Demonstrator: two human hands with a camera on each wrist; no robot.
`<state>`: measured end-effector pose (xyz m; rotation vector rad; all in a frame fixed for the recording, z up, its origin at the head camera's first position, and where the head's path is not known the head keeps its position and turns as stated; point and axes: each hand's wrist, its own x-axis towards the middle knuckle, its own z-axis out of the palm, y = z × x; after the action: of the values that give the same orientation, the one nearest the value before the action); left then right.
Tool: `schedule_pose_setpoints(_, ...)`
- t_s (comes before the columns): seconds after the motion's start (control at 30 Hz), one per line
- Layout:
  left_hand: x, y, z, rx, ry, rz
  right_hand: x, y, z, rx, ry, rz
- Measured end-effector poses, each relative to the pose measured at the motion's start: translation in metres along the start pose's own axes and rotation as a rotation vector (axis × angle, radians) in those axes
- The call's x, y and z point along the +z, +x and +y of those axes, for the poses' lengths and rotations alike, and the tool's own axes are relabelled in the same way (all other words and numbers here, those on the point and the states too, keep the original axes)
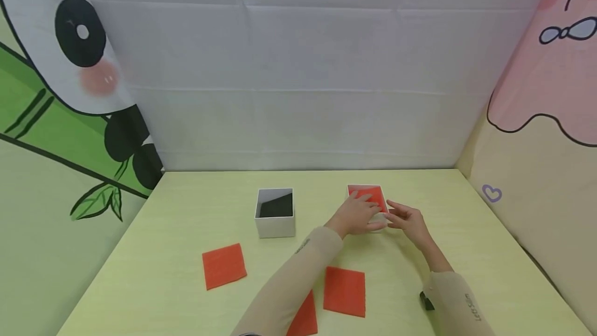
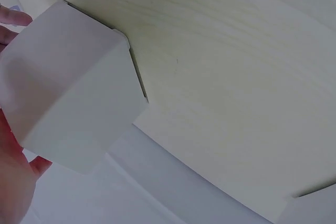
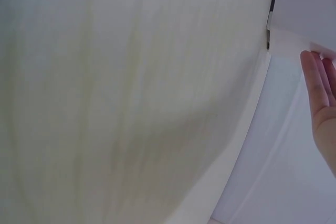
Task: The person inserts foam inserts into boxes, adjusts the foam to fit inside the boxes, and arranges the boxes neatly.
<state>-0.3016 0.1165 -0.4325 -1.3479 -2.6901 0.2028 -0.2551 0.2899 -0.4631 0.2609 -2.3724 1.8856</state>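
Note:
My left hand (image 1: 356, 215) reaches over the right white box (image 1: 378, 220), its fingers spread on the red cloth (image 1: 375, 194) inside it. At the box's right side is my right hand (image 1: 408, 222), with loosely extended fingertips against the wall. In the right wrist view, the straight fingers (image 3: 315, 80) touch the box's side. The left wrist view has the box (image 2: 73, 87) close up, with part of my left hand (image 2: 16, 182) beside it. How deep the cloth sits is partly hidden by my left hand.
A second white box (image 1: 275, 227) with a black sheet (image 1: 276, 206) inside stands to the left. Red square cloths lie nearer: one left (image 1: 224, 266), one centre (image 1: 344, 292), and another (image 1: 305, 318) partly under the left sleeve. A pale wall (image 1: 298, 92) closes the table's back edge.

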Motion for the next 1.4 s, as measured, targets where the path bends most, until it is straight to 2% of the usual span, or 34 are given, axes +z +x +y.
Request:
schedule_pose_setpoints(0.13,-0.001,0.002,-0.001,0.003,0.026,-0.004,0.0,0.0,0.0,-0.006,-0.005,0.009)
schedule_pose_setpoints(0.27,-0.003,0.003,-0.002,-0.021,0.056,-0.02,0.0,0.0,-0.001,-0.004,-0.003,0.002)
schedule_pose_setpoints(0.47,-0.003,0.005,-0.003,-0.054,0.054,-0.052,-0.001,0.0,-0.001,0.005,-0.004,-0.017)
schedule_pose_setpoints(0.6,-0.001,0.005,-0.004,-0.058,0.053,-0.045,-0.001,0.001,-0.001,-0.004,-0.016,-0.019)
schedule_pose_setpoints(0.73,0.0,0.006,-0.004,-0.06,0.022,-0.044,-0.001,0.001,-0.001,-0.008,-0.015,-0.023)
schedule_pose_setpoints(1.1,0.003,0.01,-0.005,-0.1,-0.133,-0.074,0.0,0.001,0.0,-0.009,-0.004,-0.016)
schedule_pose_setpoints(1.4,0.006,0.016,-0.005,-0.165,-0.144,-0.067,-0.001,0.0,-0.001,-0.002,0.005,-0.021)
